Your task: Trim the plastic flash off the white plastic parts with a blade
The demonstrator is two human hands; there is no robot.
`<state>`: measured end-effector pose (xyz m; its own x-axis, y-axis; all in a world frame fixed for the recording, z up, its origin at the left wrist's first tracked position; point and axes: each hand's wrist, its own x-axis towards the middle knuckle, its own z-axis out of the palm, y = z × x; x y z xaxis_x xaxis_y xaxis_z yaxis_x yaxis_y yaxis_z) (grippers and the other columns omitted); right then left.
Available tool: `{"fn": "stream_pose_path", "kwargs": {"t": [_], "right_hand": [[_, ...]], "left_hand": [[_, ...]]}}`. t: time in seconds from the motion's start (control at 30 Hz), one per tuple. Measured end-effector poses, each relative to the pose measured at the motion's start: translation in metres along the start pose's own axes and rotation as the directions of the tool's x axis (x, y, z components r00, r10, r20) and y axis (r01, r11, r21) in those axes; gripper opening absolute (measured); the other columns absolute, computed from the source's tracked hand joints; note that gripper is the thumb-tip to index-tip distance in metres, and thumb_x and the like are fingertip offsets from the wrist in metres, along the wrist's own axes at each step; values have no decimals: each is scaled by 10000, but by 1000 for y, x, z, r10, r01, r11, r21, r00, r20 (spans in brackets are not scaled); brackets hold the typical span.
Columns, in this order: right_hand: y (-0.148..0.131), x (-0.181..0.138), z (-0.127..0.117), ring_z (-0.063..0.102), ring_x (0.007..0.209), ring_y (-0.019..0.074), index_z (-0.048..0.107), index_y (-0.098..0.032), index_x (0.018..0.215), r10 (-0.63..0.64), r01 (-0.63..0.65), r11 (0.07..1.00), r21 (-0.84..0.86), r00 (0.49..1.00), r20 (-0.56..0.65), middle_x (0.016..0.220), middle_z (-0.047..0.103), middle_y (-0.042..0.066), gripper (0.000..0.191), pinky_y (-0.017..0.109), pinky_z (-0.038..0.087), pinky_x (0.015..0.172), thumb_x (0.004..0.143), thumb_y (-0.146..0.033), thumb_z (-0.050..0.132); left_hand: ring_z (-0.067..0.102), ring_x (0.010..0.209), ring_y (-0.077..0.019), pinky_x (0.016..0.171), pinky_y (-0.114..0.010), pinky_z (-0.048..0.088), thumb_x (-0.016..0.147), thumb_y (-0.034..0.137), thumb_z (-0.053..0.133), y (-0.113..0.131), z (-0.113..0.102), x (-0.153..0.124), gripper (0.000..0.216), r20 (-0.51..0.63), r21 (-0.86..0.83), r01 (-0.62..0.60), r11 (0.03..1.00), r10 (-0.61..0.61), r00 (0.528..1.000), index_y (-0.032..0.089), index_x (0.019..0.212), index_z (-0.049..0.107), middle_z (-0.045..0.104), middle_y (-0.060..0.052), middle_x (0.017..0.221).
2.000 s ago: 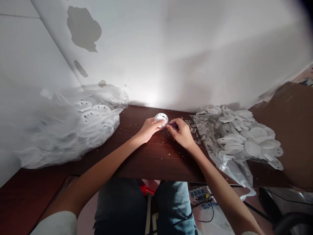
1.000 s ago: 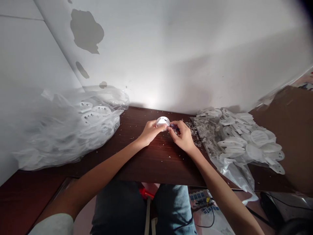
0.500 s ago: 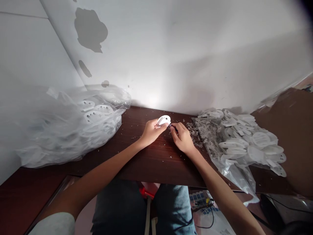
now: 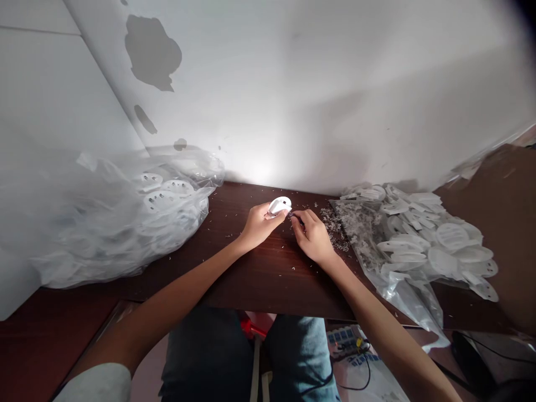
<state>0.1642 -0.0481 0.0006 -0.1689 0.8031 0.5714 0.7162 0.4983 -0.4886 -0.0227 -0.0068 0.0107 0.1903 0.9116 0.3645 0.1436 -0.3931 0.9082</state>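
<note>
My left hand [image 4: 260, 226] is closed around a white oval plastic piece [image 4: 280, 205] with a small dark slot in its upper face. The thumb lies along its near edge. Just to the right, my right hand [image 4: 310, 234] is pinched, its fingertips close beside the piece's right end. Something small and dark shows at those fingertips, too small to name. Both hands are above the middle of the dark brown table [image 4: 259, 285].
On the left sits a clear plastic bag [image 4: 113, 240] full of white oval pieces with slots. To the right, a heap of similar white pieces [image 4: 444, 251] lies on clear plastic sheeting [image 4: 402, 287]. Tiny translucent bits [image 4: 335, 226] are scattered beside it. A white wall [image 4: 259, 111] stands behind.
Both hands keep nearly the same pose around the white piece. The view has shifted very slightly.
</note>
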Motion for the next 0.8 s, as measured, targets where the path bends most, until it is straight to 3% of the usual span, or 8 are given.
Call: {"fn": "stream_pose_path", "kwargs": {"t": [0.67, 0.8], "right_hand": [[-4, -1, -1, 671, 869, 245, 679, -203, 1140, 49, -49, 998, -43, 999, -4, 1052, 706, 117, 292, 369, 519, 788, 1092, -375, 447], [-3, -2, 0, 668, 851, 239, 679, -201, 1135, 37, -37, 998, -55, 999, 6, 1025, 702, 112, 290, 360, 516, 767, 1094, -366, 444]], "left_hand": [[621, 752, -173, 682, -266, 460, 858, 502, 744, -1, 0, -1, 348, 42, -64, 32, 997, -29, 999, 159, 910, 742, 707, -28, 807], [564, 685, -148, 624, -256, 406, 867, 503, 736, -4, 0, -1, 347, 31, -23, 30, 999, -29, 999, 156, 856, 717, 646, -3, 729]]}}
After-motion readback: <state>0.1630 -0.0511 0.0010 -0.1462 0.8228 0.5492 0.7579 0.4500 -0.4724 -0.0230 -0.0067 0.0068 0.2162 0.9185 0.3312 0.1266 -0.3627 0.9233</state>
